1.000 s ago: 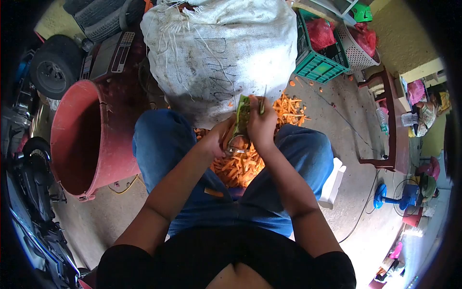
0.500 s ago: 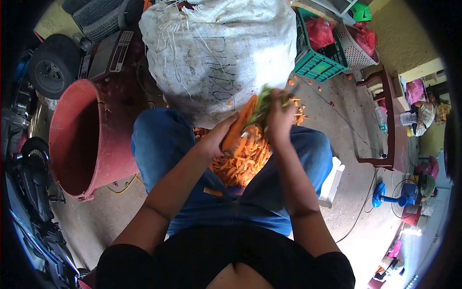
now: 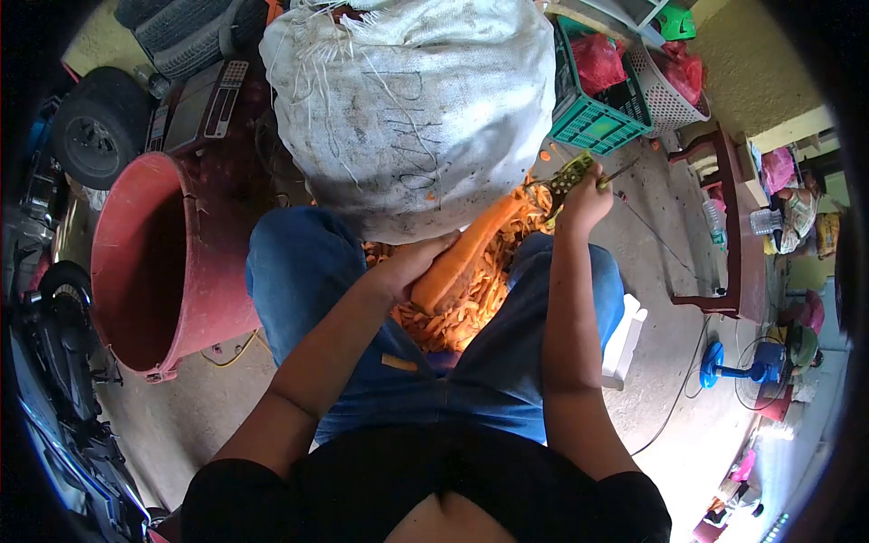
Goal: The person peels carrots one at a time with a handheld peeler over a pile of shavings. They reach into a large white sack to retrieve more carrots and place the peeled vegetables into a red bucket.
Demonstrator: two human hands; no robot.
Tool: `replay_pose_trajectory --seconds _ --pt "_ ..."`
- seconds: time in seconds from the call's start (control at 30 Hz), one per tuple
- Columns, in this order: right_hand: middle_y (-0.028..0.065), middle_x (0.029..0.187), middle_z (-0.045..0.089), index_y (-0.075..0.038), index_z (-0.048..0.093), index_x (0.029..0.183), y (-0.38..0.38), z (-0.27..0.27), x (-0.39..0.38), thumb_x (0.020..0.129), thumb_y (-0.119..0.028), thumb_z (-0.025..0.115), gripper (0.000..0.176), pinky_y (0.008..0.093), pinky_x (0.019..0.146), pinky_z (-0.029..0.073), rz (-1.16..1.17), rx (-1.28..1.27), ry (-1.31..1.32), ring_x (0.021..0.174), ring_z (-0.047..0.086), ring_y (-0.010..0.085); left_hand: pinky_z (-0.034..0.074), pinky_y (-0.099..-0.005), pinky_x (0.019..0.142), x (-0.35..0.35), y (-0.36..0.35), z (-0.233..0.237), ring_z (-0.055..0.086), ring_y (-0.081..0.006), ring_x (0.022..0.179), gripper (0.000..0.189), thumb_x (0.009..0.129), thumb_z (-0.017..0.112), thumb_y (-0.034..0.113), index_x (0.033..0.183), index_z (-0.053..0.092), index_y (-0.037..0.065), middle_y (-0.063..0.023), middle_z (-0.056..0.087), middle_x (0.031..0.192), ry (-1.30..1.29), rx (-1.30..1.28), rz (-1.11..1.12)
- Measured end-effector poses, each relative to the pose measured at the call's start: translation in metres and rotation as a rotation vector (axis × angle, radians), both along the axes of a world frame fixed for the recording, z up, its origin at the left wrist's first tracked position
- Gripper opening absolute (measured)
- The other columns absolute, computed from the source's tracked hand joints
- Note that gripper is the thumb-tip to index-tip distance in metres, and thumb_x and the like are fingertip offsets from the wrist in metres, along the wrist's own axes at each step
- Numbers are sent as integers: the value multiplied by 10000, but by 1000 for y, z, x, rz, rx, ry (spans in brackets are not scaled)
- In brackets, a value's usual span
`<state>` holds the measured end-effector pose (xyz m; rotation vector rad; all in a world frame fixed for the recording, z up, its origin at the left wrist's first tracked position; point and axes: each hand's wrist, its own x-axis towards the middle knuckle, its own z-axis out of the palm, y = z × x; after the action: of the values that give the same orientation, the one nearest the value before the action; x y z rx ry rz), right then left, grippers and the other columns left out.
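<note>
My left hand [image 3: 415,264] is closed round the lower part of a long, thick orange vegetable [image 3: 472,248], which slants up and to the right. In my right hand [image 3: 587,204] is a green peeling tool [image 3: 567,177] with pale dots, gripped near the vegetable's far end; a thin dark point sticks out beyond my fist. Loose shavings cling around that far tip. Below both hands, between my knees, lies a heap of orange peelings [image 3: 462,328]. One separate strip [image 3: 398,362] rests on my jeans by the left thigh.
A full white woven sack [image 3: 407,118] stands just ahead. Left is a large red barrel [image 3: 222,271] on its side, with a car wheel [image 3: 93,136] behind it. A green crate [image 3: 605,134] and white basket [image 3: 665,100] sit at the right back. A blue fan [image 3: 715,369] is far right.
My right hand has moved right and slightly outward with the green tool, from beside the vegetable to beyond its far end. The vegetable has tilted further right in my left hand.
</note>
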<state>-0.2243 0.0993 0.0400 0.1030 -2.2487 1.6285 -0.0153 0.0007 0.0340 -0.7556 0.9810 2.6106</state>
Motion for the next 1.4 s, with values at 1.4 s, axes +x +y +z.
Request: replay_pose_trajectory --seconds 1.4 --pt "204 679 534 -22 534 770 5 3 44 736 -186 518 168 395 554 407 994 679 -119 640 530 341 409 -291 572 7 -4 28 544 -200 614 296 610 633 153 822 502 -7 -118 544 662 518 -1346 -80"
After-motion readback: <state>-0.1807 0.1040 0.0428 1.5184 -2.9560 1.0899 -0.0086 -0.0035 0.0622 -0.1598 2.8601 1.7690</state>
